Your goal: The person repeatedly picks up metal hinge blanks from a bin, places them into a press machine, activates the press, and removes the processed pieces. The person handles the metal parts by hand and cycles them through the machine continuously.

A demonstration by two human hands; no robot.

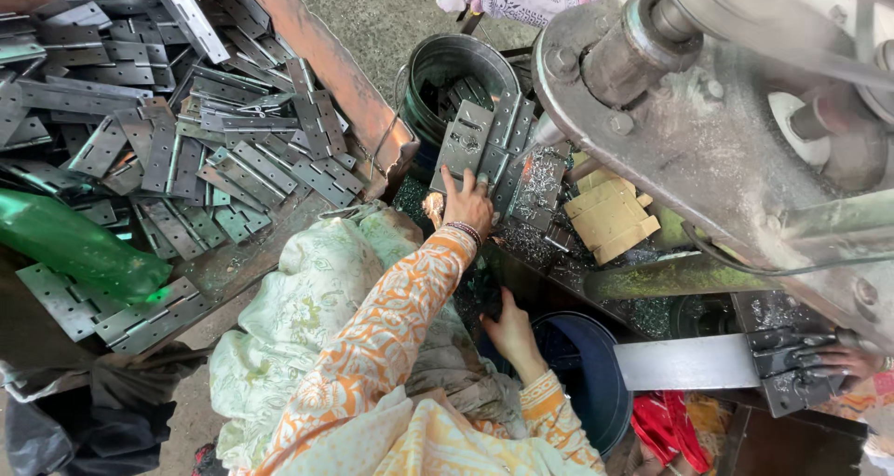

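Note:
My left hand (470, 203), in an orange patterned sleeve, reaches forward to a row of grey metal hinge plates (503, 145) lying on the machine bed. Its fingers close on the lower edge of the nearest hinge plate (463, 141). My right hand (507, 332) sits lower, fingers apart and holding nothing, beside the rim of a dark blue bucket (610, 383). Metal shavings (521, 243) cover the bed around the left hand. A pale floral cloth (298, 318) lies over my lap.
A rusty tray (349, 85) on the left holds a heap of several hinges, with a green plastic bottle (74, 243) across it. A metal bucket (447, 66) of hinges stands behind. The grey machine (708, 131) fills the right. Another person's hand (843, 360) rests on hinges at right.

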